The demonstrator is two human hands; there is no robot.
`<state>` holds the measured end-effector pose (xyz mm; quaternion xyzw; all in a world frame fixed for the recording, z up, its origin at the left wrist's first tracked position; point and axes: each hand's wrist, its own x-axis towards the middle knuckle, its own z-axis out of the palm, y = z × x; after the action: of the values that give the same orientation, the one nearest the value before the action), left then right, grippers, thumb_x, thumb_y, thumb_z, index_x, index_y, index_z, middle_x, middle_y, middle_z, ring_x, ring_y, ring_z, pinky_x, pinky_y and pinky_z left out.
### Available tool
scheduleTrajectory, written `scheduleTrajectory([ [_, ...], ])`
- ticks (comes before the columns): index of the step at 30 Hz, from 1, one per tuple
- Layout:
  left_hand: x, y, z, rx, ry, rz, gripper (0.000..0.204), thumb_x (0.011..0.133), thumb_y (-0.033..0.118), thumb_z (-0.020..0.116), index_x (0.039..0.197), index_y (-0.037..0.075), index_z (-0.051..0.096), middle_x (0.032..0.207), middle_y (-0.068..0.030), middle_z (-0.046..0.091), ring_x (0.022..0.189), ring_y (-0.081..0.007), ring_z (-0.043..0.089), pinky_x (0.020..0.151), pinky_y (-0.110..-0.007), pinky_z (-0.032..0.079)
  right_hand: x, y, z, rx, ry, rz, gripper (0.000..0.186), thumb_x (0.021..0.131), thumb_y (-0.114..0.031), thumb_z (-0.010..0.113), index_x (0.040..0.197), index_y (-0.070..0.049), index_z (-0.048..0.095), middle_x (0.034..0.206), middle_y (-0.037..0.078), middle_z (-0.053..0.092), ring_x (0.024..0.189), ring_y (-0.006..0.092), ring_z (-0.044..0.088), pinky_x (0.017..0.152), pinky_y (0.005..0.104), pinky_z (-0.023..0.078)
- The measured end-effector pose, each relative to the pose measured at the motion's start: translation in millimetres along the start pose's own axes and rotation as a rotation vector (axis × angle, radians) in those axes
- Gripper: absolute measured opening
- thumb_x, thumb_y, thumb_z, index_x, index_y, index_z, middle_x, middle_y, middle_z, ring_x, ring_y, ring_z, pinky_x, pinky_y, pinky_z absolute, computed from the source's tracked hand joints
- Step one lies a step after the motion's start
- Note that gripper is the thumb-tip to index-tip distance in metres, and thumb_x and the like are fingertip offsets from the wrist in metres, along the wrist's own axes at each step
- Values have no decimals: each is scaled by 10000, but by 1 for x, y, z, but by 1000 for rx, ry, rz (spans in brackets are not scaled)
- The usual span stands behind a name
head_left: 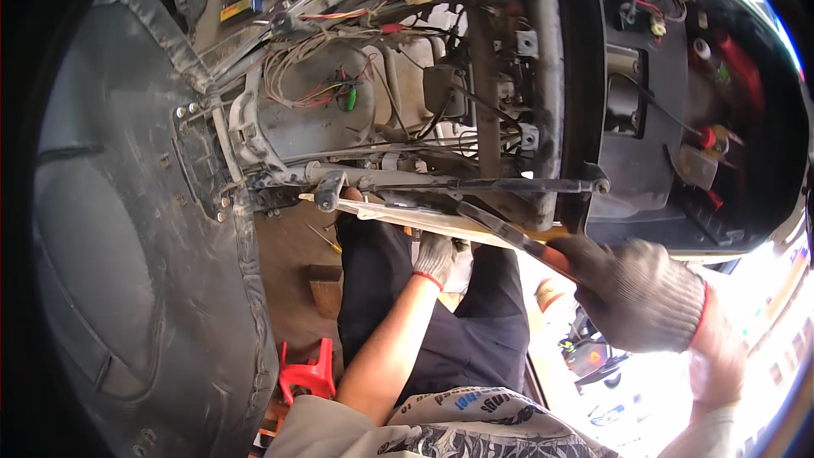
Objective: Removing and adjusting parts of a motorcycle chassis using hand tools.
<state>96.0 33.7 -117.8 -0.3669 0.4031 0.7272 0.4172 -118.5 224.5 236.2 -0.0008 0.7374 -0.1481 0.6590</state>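
Observation:
My right hand (640,293), in a grey knit glove with a red cuff, is closed round the handle of a long dark tool (517,237) with an orange-red part near my fingers. Its far end reaches over a pale panel edge (424,219) toward the metal frame of an opened vehicle; the tool's exact kind is unclear. Lower down, between my knees, my gloved left hand (437,256) is below that panel edge. Its fingers are mostly hidden, so I cannot see whether they hold anything. A dark rod (509,186) runs along the frame just above the tool.
A large black seat (110,263) is on the left. Loose wires (297,76) with a green connector (351,99) lie across the frame. A black tray-like compartment (678,195) occupies the right. Near my legs are a red plastic stool (309,366) and a brown block (325,291).

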Motion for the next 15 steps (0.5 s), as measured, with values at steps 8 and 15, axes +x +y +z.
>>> scheduleTrajectory([
  [8, -19, 44, 22, -188, 0, -90, 119, 949, 162, 529, 938, 44, 526, 790, -79, 601, 635, -170, 596, 493, -306, 508, -78, 56, 222, 1419, 102, 157, 465, 795, -28, 617, 1252, -19, 531, 737, 72, 633, 581, 139, 609, 527, 295, 484],
  [15, -19, 53, 17, 63, -197, -100, 267, 882, 289, 610, 1023, 65, 576, 788, -53, 588, 675, -190, 568, 611, -323, 462, 6, 26, 410, 2042, 237, 139, 456, 845, -24, 571, 1289, -18, 463, 758, 65, 604, 518, 133, 558, 481, 272, 452],
])
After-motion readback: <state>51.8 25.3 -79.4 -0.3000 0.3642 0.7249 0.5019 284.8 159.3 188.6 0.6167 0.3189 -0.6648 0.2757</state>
